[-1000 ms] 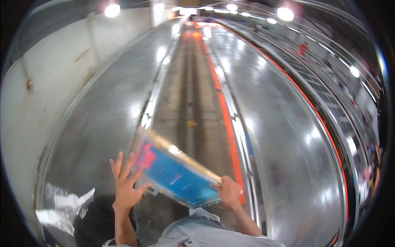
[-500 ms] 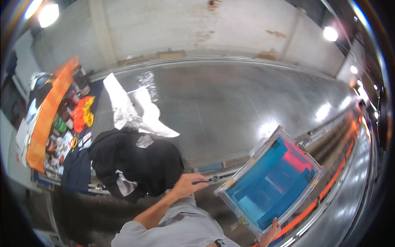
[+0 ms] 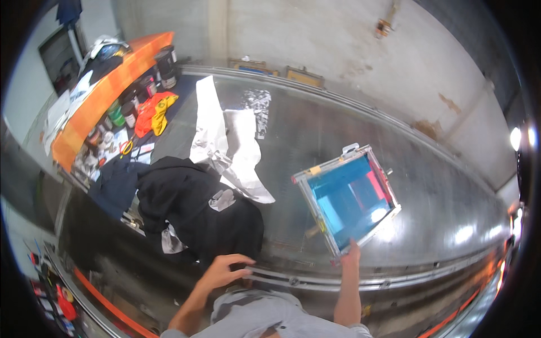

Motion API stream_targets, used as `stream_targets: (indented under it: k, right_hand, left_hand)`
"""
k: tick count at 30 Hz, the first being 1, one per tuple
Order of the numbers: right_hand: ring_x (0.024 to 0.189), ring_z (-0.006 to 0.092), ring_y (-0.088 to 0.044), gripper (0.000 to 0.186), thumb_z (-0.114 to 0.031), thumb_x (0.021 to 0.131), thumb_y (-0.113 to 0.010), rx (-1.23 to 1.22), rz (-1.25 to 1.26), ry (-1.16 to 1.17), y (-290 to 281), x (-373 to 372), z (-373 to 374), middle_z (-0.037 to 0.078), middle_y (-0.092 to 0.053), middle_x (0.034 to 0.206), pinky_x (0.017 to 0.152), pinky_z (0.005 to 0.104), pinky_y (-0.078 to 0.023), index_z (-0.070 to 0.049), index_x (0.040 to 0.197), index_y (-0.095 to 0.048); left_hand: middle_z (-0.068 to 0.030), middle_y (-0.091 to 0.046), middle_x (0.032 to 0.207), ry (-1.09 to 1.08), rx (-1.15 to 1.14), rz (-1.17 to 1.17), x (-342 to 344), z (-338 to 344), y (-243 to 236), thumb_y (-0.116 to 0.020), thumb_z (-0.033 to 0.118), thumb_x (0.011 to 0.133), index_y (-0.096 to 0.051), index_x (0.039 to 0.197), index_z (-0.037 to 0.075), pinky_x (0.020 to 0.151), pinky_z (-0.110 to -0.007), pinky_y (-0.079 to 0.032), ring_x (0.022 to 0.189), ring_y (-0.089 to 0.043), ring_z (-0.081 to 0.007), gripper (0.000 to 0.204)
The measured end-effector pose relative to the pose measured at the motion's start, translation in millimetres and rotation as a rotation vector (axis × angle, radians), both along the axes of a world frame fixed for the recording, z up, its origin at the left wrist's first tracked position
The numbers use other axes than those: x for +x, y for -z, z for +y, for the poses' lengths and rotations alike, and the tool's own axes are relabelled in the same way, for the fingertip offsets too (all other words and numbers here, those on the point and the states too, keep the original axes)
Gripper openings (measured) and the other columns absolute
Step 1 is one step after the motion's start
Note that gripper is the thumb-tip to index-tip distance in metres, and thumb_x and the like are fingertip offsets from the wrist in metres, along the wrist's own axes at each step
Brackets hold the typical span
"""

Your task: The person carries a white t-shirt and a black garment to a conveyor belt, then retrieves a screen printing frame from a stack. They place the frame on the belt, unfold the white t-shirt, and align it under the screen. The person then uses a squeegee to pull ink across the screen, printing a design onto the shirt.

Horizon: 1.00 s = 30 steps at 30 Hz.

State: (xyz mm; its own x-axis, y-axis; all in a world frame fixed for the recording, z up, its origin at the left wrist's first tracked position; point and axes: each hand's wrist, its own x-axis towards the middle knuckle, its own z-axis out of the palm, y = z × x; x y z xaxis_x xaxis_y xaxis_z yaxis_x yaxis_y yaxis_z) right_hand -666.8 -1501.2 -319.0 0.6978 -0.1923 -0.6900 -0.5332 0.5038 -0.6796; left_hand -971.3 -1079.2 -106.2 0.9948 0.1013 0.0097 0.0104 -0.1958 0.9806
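Note:
My right hand (image 3: 349, 258) grips the near edge of a rectangular screen frame (image 3: 349, 200) with blue mesh and a pink strip, held at or just above the grey metal table (image 3: 445, 203); I cannot tell whether it rests. My left hand (image 3: 225, 271) holds nothing, fingers apart and curved, beside the table's front rail (image 3: 321, 281). Just beyond that hand lies a heap of black fabric (image 3: 186, 197) with grey pieces on it. Behind the heap are crumpled white sheets (image 3: 236, 143).
An orange shelf (image 3: 112, 98) runs along the left end, with jars (image 3: 128, 115), a red-and-yellow cloth (image 3: 155, 112), scissors (image 3: 126, 147) and dark cloth (image 3: 115, 188). Framed panels (image 3: 304, 76) stand against the back wall. Another rail with orange edging (image 3: 101, 296) shows lower left.
My view has swung from the aisle to the table. My right hand has carried the frame from over the aisle onto or over the tabletop. My left hand stays empty.

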Motion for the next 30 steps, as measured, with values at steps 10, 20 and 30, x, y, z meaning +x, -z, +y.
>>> stream_targets:
  k: [10,20,30]
  right_hand:
    - [0.129,0.0377,-0.047,0.057,-0.033,0.096,-0.057,0.119,-0.001,-0.267,6.0,251.7,208.2,0.019,-0.047,0.143,0.109,0.0543,-0.036,0.000,0.141,-0.045]
    - [0.132,0.0389,-0.044,0.065,-0.043,0.098,-0.050,0.227,-0.015,-0.456,15.5,255.2,292.7,0.016,-0.043,0.148,0.104,0.0633,-0.037,-0.001,0.145,-0.036]
    - [0.080,0.0226,-0.044,0.035,-0.039,0.089,-0.064,-0.219,-0.656,-0.150,-184.5,71.4,440.4,0.004,-0.042,0.082,0.075,0.0435,-0.041,-0.009,0.079,-0.049]
  left_hand:
    - [-0.0127,-0.073,0.099,-1.224,-0.030,0.775,-240.0,-95.8,148.0,-0.073,0.020,0.086,-0.068,0.114,-0.001,0.078,-0.033,-0.056,0.090,-0.070,-0.0207,0.035]
    - [-0.0180,-0.071,0.083,-1.517,-1.261,1.417,-375.6,-438.6,242.1,-0.066,0.017,0.084,-0.071,0.086,0.001,0.072,-0.041,-0.057,0.077,-0.071,-0.0308,0.017]
    - [-0.0199,-0.071,0.086,-1.268,-0.354,0.887,-385.1,-204.2,331.9,-0.065,0.022,0.083,-0.072,0.096,0.003,0.080,-0.042,-0.055,0.088,-0.070,-0.0347,0.024]
